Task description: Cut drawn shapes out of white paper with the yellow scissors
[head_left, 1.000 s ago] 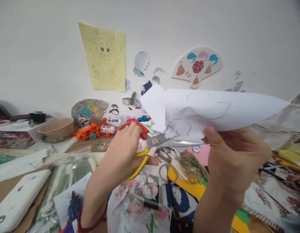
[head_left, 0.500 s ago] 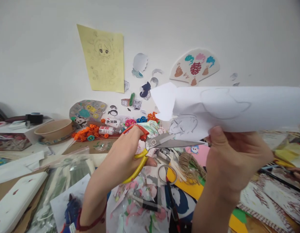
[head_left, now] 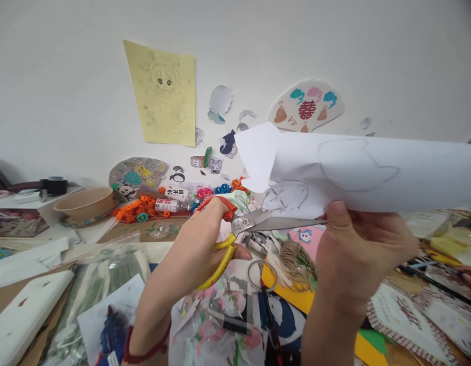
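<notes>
My left hand (head_left: 208, 236) is wrapped round the handles of a pair of scissors (head_left: 246, 222), one handle red and the other yellow. The blades stand slightly apart, pointing right, at the lower edge of a white sheet of paper (head_left: 357, 170). My right hand (head_left: 359, 244) pinches that sheet from below, thumb in front and fingers mostly hidden behind. The paper bears pencil outlines, with a small drawn figure (head_left: 286, 197) on its lower left part just above the blades. A cut flap (head_left: 260, 155) sticks out at the sheet's left end.
Paper scraps (head_left: 220, 325) lie below my hands, beside a roll of tape (head_left: 262, 275) and a twine bundle (head_left: 298, 262). Farther back are plastic bottles (head_left: 170, 205), orange crochet flowers (head_left: 138, 209) and a round tub (head_left: 85, 201). Another person's hand (head_left: 470, 279) shows at right.
The scissors and my left hand have shifted slightly right along the paper's lower edge. My right hand has moved a little left, and the sheet's right end has dipped slightly.
</notes>
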`<act>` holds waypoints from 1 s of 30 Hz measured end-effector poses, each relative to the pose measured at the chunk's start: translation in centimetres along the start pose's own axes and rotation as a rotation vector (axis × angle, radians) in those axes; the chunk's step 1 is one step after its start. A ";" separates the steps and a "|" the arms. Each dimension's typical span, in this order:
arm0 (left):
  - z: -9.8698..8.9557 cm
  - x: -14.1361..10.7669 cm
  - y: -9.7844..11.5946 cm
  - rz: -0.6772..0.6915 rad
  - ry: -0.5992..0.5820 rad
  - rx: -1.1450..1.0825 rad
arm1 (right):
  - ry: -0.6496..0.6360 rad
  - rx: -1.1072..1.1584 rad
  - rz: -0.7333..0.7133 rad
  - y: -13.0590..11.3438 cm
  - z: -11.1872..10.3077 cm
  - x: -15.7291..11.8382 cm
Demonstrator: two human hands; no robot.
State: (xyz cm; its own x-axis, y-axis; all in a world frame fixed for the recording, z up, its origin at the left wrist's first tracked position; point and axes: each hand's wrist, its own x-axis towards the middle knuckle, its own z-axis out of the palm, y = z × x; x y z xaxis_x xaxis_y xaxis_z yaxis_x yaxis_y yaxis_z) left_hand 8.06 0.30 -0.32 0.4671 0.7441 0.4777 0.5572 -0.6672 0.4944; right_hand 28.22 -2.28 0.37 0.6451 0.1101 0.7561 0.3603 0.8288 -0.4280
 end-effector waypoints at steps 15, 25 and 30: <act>0.1 0.1 0.2 0.031 0.060 0.023 | 0.036 0.001 -0.009 -0.1 0.1 -0.4; 0.5 0.3 0.4 -0.003 0.104 0.020 | 0.113 0.125 0.046 -0.3 0.8 -0.5; 0.5 0.3 0.6 0.008 0.126 0.010 | 0.139 0.117 0.029 -0.1 0.7 -0.6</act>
State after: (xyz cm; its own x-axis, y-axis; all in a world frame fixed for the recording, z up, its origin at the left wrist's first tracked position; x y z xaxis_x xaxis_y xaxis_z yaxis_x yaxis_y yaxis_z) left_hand 8.88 0.12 -0.28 0.3816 0.7280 0.5695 0.5613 -0.6721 0.4830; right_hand 27.32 -2.02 0.29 0.7441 0.0644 0.6650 0.2647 0.8855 -0.3819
